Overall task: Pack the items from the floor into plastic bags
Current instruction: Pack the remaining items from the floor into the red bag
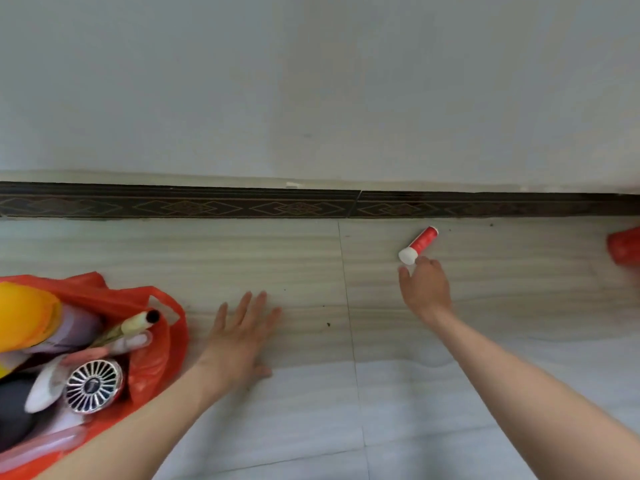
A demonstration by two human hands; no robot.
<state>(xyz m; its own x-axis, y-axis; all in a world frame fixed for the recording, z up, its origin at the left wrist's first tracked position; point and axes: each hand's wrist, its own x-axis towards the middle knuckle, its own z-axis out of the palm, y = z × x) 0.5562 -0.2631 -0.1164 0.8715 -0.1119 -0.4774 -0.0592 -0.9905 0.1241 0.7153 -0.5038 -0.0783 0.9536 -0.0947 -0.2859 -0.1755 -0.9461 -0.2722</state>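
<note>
A red tube with a white cap point(419, 244) lies on the tiled floor near the wall, to the right of the middle. My right hand point(424, 289) reaches toward it, and its fingertips are at the white cap without closing round it. My left hand point(242, 336) lies flat on the floor with its fingers spread and holds nothing. At the lower left an orange-red plastic bag point(157, 355) stands open beside that hand. It holds several items, among them a yellow object point(24, 317), a chrome fan-like disc point(92, 385) and a pen-shaped stick point(136, 325).
A dark patterned skirting strip point(311, 204) runs along the foot of the pale wall just behind the tube. Another bit of red plastic point(625, 249) shows at the right edge. Pale floor tiles lie between my two arms.
</note>
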